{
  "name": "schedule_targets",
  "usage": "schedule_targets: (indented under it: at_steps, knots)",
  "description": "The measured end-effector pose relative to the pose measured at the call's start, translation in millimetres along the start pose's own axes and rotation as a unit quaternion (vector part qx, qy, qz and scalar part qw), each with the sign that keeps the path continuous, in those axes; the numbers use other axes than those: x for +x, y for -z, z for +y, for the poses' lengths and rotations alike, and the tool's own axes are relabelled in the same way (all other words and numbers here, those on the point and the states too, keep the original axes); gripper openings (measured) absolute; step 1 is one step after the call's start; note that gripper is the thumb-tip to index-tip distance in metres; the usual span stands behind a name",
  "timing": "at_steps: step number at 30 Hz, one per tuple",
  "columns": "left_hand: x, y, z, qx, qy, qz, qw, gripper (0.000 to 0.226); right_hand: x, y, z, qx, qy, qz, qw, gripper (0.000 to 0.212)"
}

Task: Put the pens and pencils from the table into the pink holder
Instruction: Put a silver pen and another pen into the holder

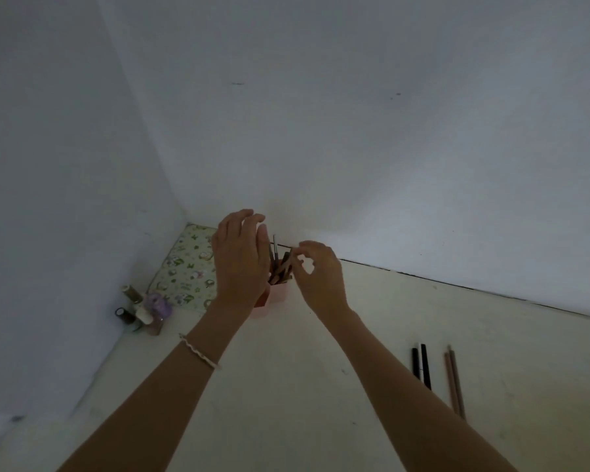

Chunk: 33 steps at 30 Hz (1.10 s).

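Note:
The pink holder (277,294) stands near the wall at the back of the white table, with several pens and pencils (279,264) sticking up out of it. My left hand (241,260) is held flat beside the holder's left side, fingers spread, partly hiding it. My right hand (319,274) hovers just right of the pencil tops, its thumb and forefinger curled close to them; it seems to hold nothing. On the table at the right lie two black pens (422,366) and two brown pencils (454,383), side by side.
A floral-patterned notebook (184,267) lies in the back left corner. Small bottles and a purple object (143,311) cluster by the left wall. White walls close off the table's left and back edges.

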State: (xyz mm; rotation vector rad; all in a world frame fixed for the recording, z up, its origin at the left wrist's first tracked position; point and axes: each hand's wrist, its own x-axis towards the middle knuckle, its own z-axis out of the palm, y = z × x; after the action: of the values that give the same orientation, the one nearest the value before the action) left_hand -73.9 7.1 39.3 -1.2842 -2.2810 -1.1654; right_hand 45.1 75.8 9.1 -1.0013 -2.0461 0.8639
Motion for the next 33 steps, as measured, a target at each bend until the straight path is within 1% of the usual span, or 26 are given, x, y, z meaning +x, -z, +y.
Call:
schedule_targets:
  at_steps: [1,2,4,5,6,7,8,9,10,11,12,13,15,17,19,20,21,24,26,27,29,33]
  knots:
    - [-2.2,0.4,4.5,-0.008,-0.003,0.003,1.000,0.036,-3.7,1.2,3.8,-0.021,0.014,0.005,1.000,0.021]
    - [-4.7,0.5,11.1,-0.017,-0.008,0.007,1.000,0.033,-5.7,6.8,6.0,-0.021,0.014,0.028,0.999,0.026]
    - [-14.7,-4.2,29.0,-0.042,-0.027,0.007,0.999,0.024,-5.6,25.8,9.9,0.000,-0.012,0.099,0.995,0.032]
    - [-23.6,-8.7,41.7,-0.060,-0.037,-0.009,0.997,0.021,-4.4,38.9,13.5,0.009,-0.035,0.128,0.991,0.032]
    - [-34.3,-14.4,54.7,-0.079,-0.041,-0.045,0.995,0.019,-2.5,51.6,17.7,0.016,-0.060,0.145,0.988,0.033]
    - [-47.7,-22.4,69.4,-0.092,-0.037,-0.107,0.989,0.021,-1.7,65.6,22.9,0.021,-0.081,0.157,0.984,0.033]
    - [-62.7,-32.0,82.0,-0.087,-0.026,-0.190,0.978,0.025,-1.1,77.2,27.8,0.025,-0.101,0.166,0.981,0.033]
    - [-80.1,-45.0,94.9,-0.064,-0.013,-0.281,0.957,0.030,-2.9,90.2,34.1,0.026,-0.118,0.175,0.977,0.032]
    - [-97.8,-58.0,104.7,-0.033,0.002,-0.367,0.930,0.033,-5.3,100.2,39.3,0.031,-0.138,0.184,0.973,0.031]
    - [-115.5,-70.3,114.5,-0.005,0.017,-0.436,0.900,0.035,-9.9,110.7,45.7,0.035,-0.156,0.192,0.968,0.030]
    - [-130.3,-80.3,121.7,0.013,0.032,-0.478,0.877,0.035,-14.2,118.4,51.1,0.040,-0.173,0.199,0.964,0.028]
    - [-145.6,-89.2,128.9,0.029,0.041,-0.501,0.864,0.035,-21.3,126.7,58.0,0.036,-0.184,0.205,0.960,0.025]
    - [-169.4,-102.6,137.9,0.060,0.039,-0.516,0.854,0.041,-35.8,140.0,70.5,0.020,-0.194,0.212,0.958,0.021]
    - [-185.1,-111.2,140.1,0.084,0.023,-0.515,0.853,0.048,-50.1,151.2,83.5,0.001,-0.205,0.203,0.957,0.020]
    - [-189.9,-114.7,138.0,0.098,0.000,-0.522,0.847,0.058,-61.7,159.9,99.0,-0.009,-0.235,0.163,0.958,0.021]
    - [-187.9,-114.6,136.9,0.092,-0.006,-0.524,0.847,0.064,-66.4,162.6,106.6,-0.013,-0.257,0.129,0.958,0.021]
    - [-182.9,-113.0,137.1,0.065,-0.001,-0.517,0.853,0.066,-72.2,164.9,114.6,-0.024,-0.280,0.091,0.955,0.020]
    - [-155.4,-104.7,143.2,-0.048,0.029,-0.452,0.890,0.063,-90.8,163.5,137.3,-0.104,-0.328,0.005,0.939,0.015]
    - [-138.7,-100.8,147.8,-0.091,0.017,-0.404,0.910,0.058,-104.2,157.8,148.4,-0.165,-0.347,-0.034,0.923,0.013]
    - [-133.6,-98.8,148.9,-0.107,0.012,-0.388,0.915,0.056,-110.3,153.1,152.0,-0.195,-0.347,-0.060,0.915,0.017]
    - [-129.0,-95.5,149.1,-0.122,0.005,-0.374,0.919,0.054,-120.2,143.4,154.6,-0.245,-0.339,-0.097,0.903,0.024]
    - [-132.9,-94.8,139.3,-0.122,0.006,-0.381,0.916,0.051,-127.3,127.2,151.6,-0.275,-0.334,-0.095,0.897,0.022]
